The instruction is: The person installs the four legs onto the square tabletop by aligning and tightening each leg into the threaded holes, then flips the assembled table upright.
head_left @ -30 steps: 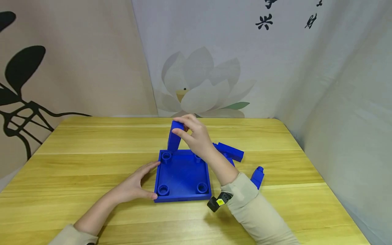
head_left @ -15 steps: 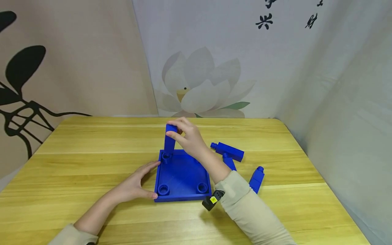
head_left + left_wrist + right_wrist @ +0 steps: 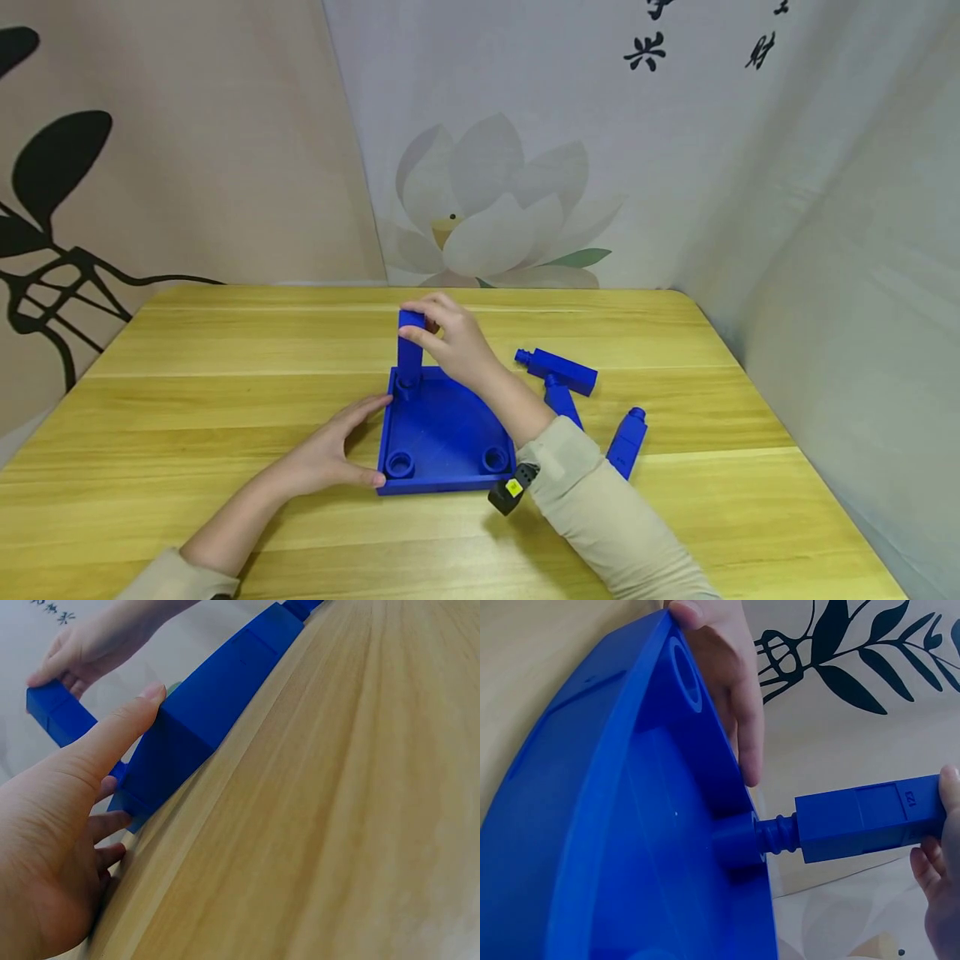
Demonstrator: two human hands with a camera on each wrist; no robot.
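A square blue tray-like tabletop [image 3: 450, 433] lies with its rimmed side up and round sockets at its corners. My right hand [image 3: 459, 343] pinches the upper end of a blue table leg [image 3: 409, 350], which stands nearly upright over the far-left corner. In the right wrist view, the leg's threaded end [image 3: 778, 834] meets the mouth of a socket [image 3: 736, 840], with several thread turns showing. Along the tabletop's left side spreads my left hand [image 3: 330, 454], its thumb at the near corner and fingertips farther back. The far-right socket is hidden behind my right arm.
Three more blue legs lie on the wooden table [image 3: 225, 358] to the right: one at the back [image 3: 562, 372], one [image 3: 562, 402] touching its side in view, and one [image 3: 628, 442] nearer, partly behind my right sleeve. A printed curtain [image 3: 495, 167] hangs behind.
My right hand has moved left and slightly down with the leg. The leg has gone from tilted to nearly upright over the far-left socket. My left hand has stayed put.
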